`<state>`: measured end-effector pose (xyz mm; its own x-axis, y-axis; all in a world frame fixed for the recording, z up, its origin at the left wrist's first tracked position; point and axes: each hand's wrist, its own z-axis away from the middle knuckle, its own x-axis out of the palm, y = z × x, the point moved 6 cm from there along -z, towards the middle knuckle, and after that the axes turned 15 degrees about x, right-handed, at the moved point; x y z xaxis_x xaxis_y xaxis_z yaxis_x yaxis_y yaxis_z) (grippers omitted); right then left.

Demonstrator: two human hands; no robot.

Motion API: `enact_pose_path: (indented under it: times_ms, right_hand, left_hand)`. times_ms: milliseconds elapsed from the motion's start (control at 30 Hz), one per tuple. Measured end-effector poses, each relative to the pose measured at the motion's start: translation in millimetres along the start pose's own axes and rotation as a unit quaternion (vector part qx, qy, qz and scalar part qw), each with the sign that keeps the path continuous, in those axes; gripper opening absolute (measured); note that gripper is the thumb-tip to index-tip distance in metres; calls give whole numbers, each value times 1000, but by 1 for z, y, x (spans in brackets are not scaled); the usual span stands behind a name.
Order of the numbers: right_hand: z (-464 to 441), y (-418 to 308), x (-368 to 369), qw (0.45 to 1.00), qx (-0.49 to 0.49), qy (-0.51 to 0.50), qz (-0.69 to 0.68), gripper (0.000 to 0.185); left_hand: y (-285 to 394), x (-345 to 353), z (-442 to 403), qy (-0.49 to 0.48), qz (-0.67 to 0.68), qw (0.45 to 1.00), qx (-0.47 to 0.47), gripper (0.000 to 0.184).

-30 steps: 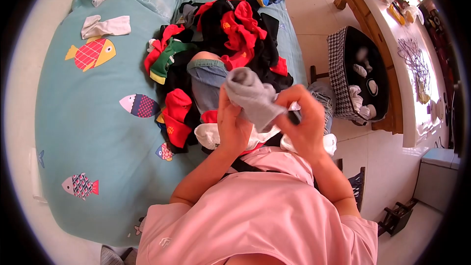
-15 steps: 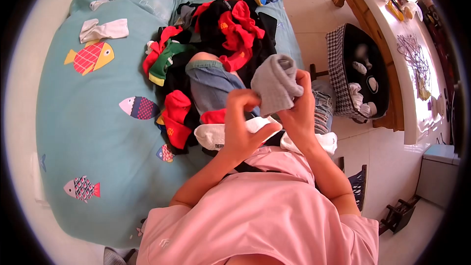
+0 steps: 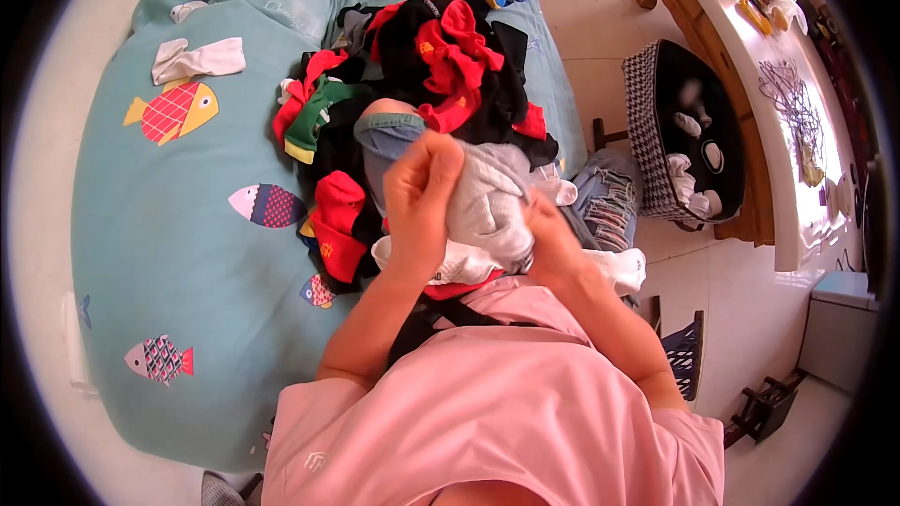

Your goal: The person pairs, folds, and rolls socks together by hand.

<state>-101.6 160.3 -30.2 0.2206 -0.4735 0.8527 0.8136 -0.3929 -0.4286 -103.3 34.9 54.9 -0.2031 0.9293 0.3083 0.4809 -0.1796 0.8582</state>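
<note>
A grey sock (image 3: 492, 195) is stretched between my two hands above my lap. My left hand (image 3: 424, 192) is closed in a fist on its left edge. My right hand (image 3: 555, 239) is at the sock's right side, fingers bent against the fabric and partly blurred. Under the sock, a white sock (image 3: 461, 264) lies across my lap, partly covered. Another white sock (image 3: 621, 270) rests on my right thigh. A red sock (image 3: 337, 225) lies on the bed to the left of my leg.
On the fish-print bed (image 3: 206, 272) lies a pile of black and red socks (image 3: 455, 56), with a green-yellow sock (image 3: 319, 117) beside it. A white sock (image 3: 199, 57) lies apart. A houndstooth basket (image 3: 643, 131) holding white items stands right, by a table (image 3: 797, 122).
The grey sock has come down towards my lap and is spread wider. My left hand has moved left and closed on it; my right hand has lowered.
</note>
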Motion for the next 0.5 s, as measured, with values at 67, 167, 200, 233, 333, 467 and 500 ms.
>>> enact_pose_path:
  times_ms: [67, 167, 200, 233, 333, 467, 500]
  right_hand:
    - [4, -4, 31, 996, 10, -74, 56, 37]
    - [14, -29, 50, 973, -11, -108, 204, 35]
    - [16, -33, 48, 977, -47, -94, 183, 35]
    - [17, -34, 46, 980, -82, -80, 163, 36]
    - [14, -25, 34, 992, -104, -53, 54, 43]
    - [18, -22, 2, 998, -44, -24, -31, 45]
    - [21, -26, -5, 998, -58, -4, -18, 46]
  left_hand:
    - [5, 11, -21, -51, -63, 997, -1, 14]
    - [-21, 24, -6, -219, -136, 963, 78, 13]
    - [-41, 25, 12, -219, -156, 956, 112, 18]
    - [-61, 25, 30, -218, -178, 948, 146, 25]
    - [-85, 16, 61, -118, -137, 983, 28, 41]
    - [-93, 10, 62, -199, 28, 952, -230, 51]
    - [-87, 12, 52, -151, 105, 952, -244, 52]
